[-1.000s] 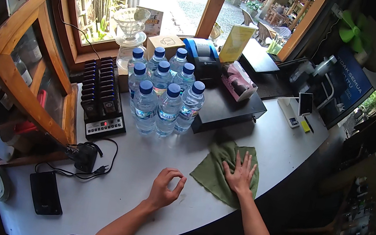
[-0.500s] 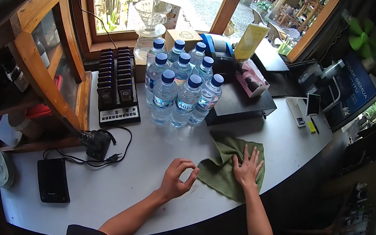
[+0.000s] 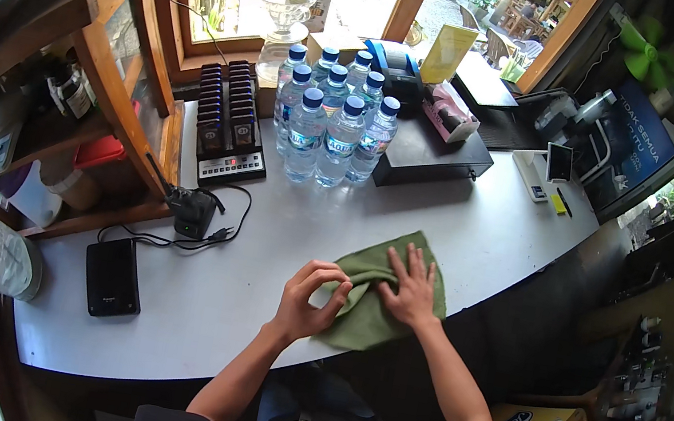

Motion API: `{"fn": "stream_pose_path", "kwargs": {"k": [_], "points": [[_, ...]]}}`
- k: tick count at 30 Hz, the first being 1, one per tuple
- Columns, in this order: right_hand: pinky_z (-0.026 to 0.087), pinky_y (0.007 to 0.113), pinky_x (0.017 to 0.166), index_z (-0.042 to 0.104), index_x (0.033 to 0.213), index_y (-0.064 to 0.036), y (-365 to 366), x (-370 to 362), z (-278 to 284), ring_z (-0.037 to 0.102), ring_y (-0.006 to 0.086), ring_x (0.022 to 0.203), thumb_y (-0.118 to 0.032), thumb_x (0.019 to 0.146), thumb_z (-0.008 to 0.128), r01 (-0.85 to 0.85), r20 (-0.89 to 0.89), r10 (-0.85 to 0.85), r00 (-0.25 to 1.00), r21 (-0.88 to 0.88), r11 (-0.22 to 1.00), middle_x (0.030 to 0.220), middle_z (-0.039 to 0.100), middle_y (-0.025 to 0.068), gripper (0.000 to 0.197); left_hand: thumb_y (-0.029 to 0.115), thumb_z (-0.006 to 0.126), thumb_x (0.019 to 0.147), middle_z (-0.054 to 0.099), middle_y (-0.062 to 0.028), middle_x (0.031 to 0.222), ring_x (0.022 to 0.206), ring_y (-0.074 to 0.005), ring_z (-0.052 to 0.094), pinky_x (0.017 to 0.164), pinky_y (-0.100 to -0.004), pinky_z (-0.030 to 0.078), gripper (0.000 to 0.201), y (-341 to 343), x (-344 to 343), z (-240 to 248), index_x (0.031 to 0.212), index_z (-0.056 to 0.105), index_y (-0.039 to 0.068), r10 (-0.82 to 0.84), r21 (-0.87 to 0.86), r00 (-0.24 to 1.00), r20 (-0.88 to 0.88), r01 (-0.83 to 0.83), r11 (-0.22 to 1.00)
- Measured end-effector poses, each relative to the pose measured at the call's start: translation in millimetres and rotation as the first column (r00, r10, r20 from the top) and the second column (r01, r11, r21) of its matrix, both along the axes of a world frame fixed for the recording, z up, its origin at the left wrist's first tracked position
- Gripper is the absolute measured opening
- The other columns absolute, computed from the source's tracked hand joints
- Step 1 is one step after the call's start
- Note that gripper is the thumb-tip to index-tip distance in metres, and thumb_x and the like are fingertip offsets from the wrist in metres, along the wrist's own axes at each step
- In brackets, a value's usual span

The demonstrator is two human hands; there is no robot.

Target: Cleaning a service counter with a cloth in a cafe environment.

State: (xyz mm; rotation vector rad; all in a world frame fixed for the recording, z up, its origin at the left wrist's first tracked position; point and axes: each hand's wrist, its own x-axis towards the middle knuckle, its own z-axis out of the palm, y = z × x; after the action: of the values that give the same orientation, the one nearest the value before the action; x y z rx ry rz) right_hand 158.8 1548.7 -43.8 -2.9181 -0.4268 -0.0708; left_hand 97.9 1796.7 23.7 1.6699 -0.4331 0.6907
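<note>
Your right hand (image 3: 411,288) lies palm down with its fingers spread on a green cloth (image 3: 360,327), pressing it to the pale counter (image 3: 191,320) near the front edge, just in front of you. The cloth is spread out but rumpled, with folds bunched beside your right thumb. Your left hand (image 3: 310,301) is at the cloth's left side, overlapping it in view, its fingers curled round toward the thumb in a loose ring; you can't really tell from this angle whether the fingertips pinch the fabric or just hang over it. Beyond the cloth, nine blue-capped water bottles (image 3: 339,143) stand upright in a tight group, with a black box (image 3: 436,160) just to their right and a pink tissue pack (image 3: 451,115) on top of it. To the left of the bottles you have a black rack (image 3: 230,124), then a black radio (image 3: 191,212) and its cable (image 3: 237,224) nearer you, and a flat black case (image 3: 112,279). A red-lidded jar (image 3: 5,260) is at the far left.
</note>
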Motion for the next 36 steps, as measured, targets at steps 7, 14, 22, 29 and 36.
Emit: {"fn": "stream_pose_path", "kwargs": {"k": [7,14,22,29,36], "points": [[0.004,0.061,0.118,0.026,0.157,-0.0151,92.7,-18.4,-3.0,0.012,0.0349,0.151,-0.06,0.096,0.042,-0.028,-0.009,0.028,1.0,-0.028,0.999,0.162,0.016,0.0205,0.077,0.0,0.068,0.086,0.066,-0.012,0.09,0.082,-0.0231,0.064,0.077,-0.0318,0.051,0.009,40.1,-112.1,-43.7,0.093,0.063,0.001,0.26,-0.097,0.934,-0.245,-0.29,0.952],[0.011,0.056,0.12,0.034,0.154,-0.0274,116.3,-26.5,7.9,0.02,0.0317,0.15,-0.053,0.087,0.061,-0.416,0.057,0.415,0.908,0.007,0.909,0.161,0.023,0.015,0.076,0.0,0.068,0.086,0.065,-0.0122,0.091,0.082,-0.0246,0.065,0.076,-0.032,0.052,0.01,89.2,-180.9,-49.7,0.093,0.062,0.0,0.491,0.027,0.826,-0.276,-0.504,0.863],[0.011,0.055,0.12,0.037,0.152,-0.0139,208.5,-74.8,-27.1,0.019,0.0323,0.15,-0.055,0.095,0.049,-0.497,0.133,0.5,0.856,-0.057,0.866,0.161,0.022,0.0183,0.072,0.0,0.067,0.088,0.064,-0.0101,0.091,0.081,-0.0196,0.065,0.076,-0.0297,0.052,0.009,118.3,-216.2,-54.2,0.095,0.062,0.001,0.62,-0.002,0.716,-0.32,-0.655,0.755],[0.009,0.057,0.119,0.029,0.155,-0.027,120.5,-18.5,6.8,0.016,0.0326,0.151,-0.054,0.092,0.055,-0.341,0.021,0.342,0.94,-0.044,0.939,0.162,0.019,0.0164,0.074,0.001,0.063,0.093,0.062,-0.0062,0.097,0.087,-0.0116,0.061,0.082,-0.0249,0.05,0.009,133.9,-246.4,-47.7,0.101,0.061,0.0,0.615,0.029,0.717,-0.329,-0.643,0.765],[0.004,0.061,0.119,0.038,0.151,-0.0113,199.4,-61.3,-8.2,0.012,0.0354,0.151,-0.062,0.095,0.042,-0.265,0.002,0.267,0.964,-0.102,0.959,0.162,0.016,0.0219,0.075,0.008,0.068,0.09,0.066,-0.0135,0.101,0.095,-0.0264,0.065,0.09,-0.0355,0.05,0.017,123.5,-213.0,-36.4,0.104,0.063,0.0,0.592,0.081,0.684,-0.426,-0.623,0.778]]}}
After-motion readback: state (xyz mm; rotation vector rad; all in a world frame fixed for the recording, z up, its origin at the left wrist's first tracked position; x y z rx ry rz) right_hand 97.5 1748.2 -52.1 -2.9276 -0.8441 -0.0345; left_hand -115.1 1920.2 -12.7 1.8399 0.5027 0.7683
